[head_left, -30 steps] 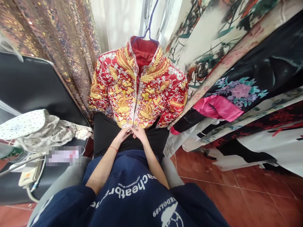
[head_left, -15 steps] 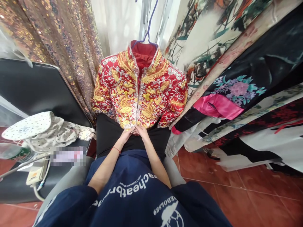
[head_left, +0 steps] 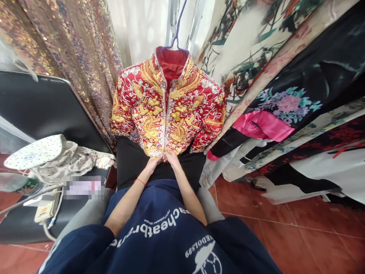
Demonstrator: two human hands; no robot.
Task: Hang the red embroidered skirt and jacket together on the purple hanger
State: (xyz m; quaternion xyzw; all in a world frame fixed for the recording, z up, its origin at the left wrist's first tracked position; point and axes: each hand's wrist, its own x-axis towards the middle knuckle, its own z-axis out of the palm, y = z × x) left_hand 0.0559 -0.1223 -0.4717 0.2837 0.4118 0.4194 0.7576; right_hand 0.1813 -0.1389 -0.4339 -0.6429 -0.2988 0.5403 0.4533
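Observation:
A red jacket (head_left: pixel 168 104) thick with gold and silver embroidery hangs on a blue hanger (head_left: pixel 176 36) in front of me, over a black garment (head_left: pixel 131 160). My left hand (head_left: pixel 153 163) and my right hand (head_left: pixel 171 159) meet at the bottom of the jacket's front opening. Both hands have their fingers pinched together on the lower hem edges, one side each. A thin red string circles my left wrist.
A sequinned curtain (head_left: pixel 76 49) hangs at the left, and floral robes (head_left: pixel 285 87) crowd the right. A black chair (head_left: pixel 42 110) at the left carries a dotted white cloth (head_left: pixel 51 156) and a small device (head_left: pixel 45 207). The floor is red tile (head_left: pixel 285 236).
My hands have stayed together at the jacket's hem, rising slightly with it. The view has shifted a little.

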